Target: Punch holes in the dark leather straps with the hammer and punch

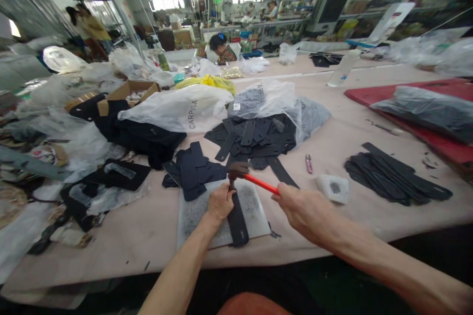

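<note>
We see a long black strap (237,224) with rounded ends, matte and leather-like, lying lengthwise on a flat grey-white slab (256,206) with a speckled, scuffed face, at the near edge of the table (148,226). The left hand (220,202) is curled into a fist at the strap's far end, pinching a thin dark punch (232,185) upright on it. The right hand (301,206) is wrapped tight round the smooth red handle of a hammer (254,180), and its dark blocky head sits right on top of the punch.

Just behind the slab we note a small stack of dark flat cut pieces (194,170), and beyond it a loose heap of black strips (254,135) spilling from a crinkled clear plastic bag (273,98). Right of the slab there is a small white square dish (333,188) with dark bits inside, then pink-handled snips (308,163). Further right we see a neat fan of long black strips (391,172), and a red board (406,93) with a wrapped dark bundle on it. To the left sit a white printed bag (177,108), folded black fabric (144,135) and an open cardboard box (129,89)
</note>
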Available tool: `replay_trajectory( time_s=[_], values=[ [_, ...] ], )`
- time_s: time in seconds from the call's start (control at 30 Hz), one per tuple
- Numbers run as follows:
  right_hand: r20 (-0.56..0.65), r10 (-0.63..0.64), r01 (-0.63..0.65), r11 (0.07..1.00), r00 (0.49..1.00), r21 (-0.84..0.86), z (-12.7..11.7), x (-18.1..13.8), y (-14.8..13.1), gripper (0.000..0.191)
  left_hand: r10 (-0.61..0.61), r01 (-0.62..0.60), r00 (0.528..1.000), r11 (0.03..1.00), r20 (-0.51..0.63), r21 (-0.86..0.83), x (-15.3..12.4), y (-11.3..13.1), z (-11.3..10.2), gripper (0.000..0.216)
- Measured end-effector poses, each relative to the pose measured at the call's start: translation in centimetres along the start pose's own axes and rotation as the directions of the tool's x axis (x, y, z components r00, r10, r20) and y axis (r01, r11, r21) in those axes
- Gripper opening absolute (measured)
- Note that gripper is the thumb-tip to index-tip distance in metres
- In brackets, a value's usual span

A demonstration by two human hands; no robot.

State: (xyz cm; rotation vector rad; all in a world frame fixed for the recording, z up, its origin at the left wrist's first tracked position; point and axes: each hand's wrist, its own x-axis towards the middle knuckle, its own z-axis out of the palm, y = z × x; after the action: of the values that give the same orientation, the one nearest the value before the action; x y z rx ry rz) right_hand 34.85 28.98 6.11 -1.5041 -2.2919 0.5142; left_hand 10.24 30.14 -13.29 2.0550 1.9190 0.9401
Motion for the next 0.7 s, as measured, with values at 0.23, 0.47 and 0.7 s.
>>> replay_trajectory(
  time_s=[0.23, 0.47, 0.7],
  values=[
    [0.186, 0.185, -0.171, 0.981, 0.965, -0.089, 3.0, -0.7, 6.8, 0.033, 0.0, 0.0, 1.0, 1.0, -0.007, -0.013, -0.1, -0.2, 0.1, 0.009],
    [0.031, 0.255, -0.237, 0.934, 0.967, -0.268, 10.4, -1.0, 10.6, 0.03, 0.001, -0.001, 1.0, 1.0, 0.0, -0.031, 0.0, 0.0, -0.2, 0.011],
    [0.159, -0.351, 0.36, 0.932, 0.923, -0.032, 14.5, -1.4, 2.4, 0.065, -0.017, 0.019, 1.0, 0.999, 0.026, -0.05, 0.1, 0.4, -0.4, 0.014]
  ],
)
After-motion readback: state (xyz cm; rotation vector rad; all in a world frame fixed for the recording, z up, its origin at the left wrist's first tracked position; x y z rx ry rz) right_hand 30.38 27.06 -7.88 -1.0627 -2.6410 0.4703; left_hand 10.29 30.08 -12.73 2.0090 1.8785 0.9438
